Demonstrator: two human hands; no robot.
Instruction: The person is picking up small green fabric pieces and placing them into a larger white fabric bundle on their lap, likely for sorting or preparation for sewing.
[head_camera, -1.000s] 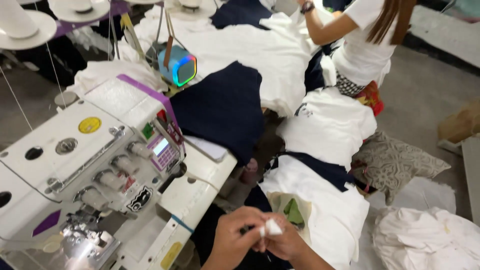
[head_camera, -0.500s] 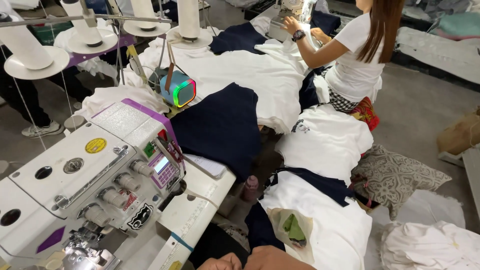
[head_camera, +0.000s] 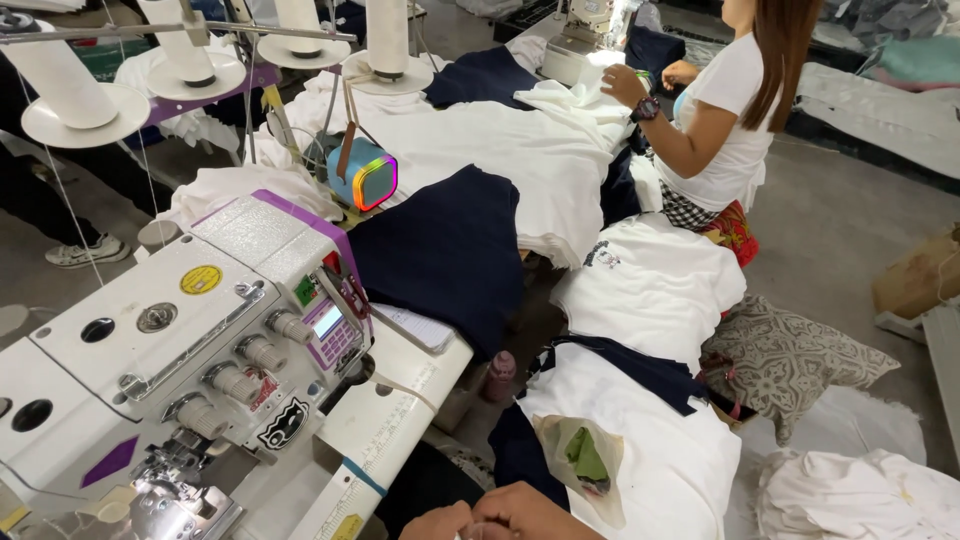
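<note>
The person's fingers (head_camera: 470, 520) are barely showing at the bottom edge of the view; both hands are meeting there, the left hand (head_camera: 435, 523) curled beside the right hand (head_camera: 535, 512), and whether they are pinching anything cannot be told. The sewing machine (head_camera: 180, 360) is sitting up and to their left on the counter (head_camera: 385, 425), nearer the left hand, while white garments (head_camera: 640, 440) are lying just to the right.

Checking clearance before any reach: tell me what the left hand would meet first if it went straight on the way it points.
Only the knuckles of the left hand show, pressed against the right hand. Pointing rightward, it would likely meet that hand first; depth is unclear.
</note>
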